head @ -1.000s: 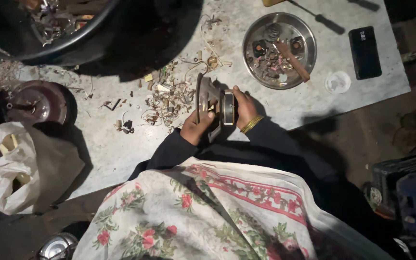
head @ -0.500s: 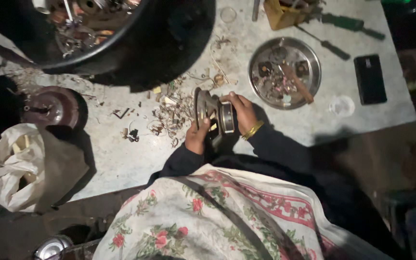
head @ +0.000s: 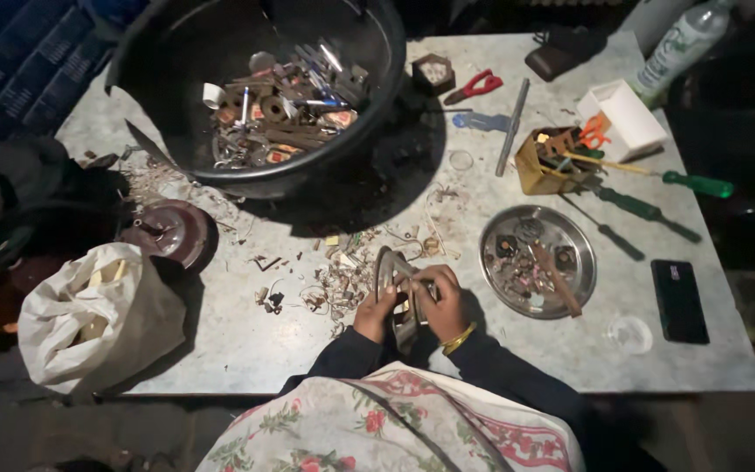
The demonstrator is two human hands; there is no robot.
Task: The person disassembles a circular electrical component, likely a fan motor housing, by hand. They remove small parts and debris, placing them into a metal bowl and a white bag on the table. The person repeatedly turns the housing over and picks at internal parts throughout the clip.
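Both my hands hold a grey metal part [head: 392,273] with a curved rim, just above the near middle of the grey table [head: 246,341]. My left hand [head: 372,313] grips its lower left side. My right hand [head: 441,301], with a gold bangle at the wrist, closes on its right side. A scatter of small metal scraps and wire bits [head: 334,280] lies on the table just left of the part. My dark sleeves and a floral cloth [head: 377,424] fill the bottom of the view.
A big black tub [head: 377,96] of metal scrap stands at the back. A steel plate [head: 583,262] with small parts lies to the right, a black phone [head: 679,300] beyond it. Screwdrivers [head: 648,210], a yellow box [head: 539,166], red pliers [head: 475,86] and a white bag [head: 98,323] surround.
The view has tilted up, so the tub and the tools at the table's far side now show. My hands stay on the metal part in about the same place on the table.
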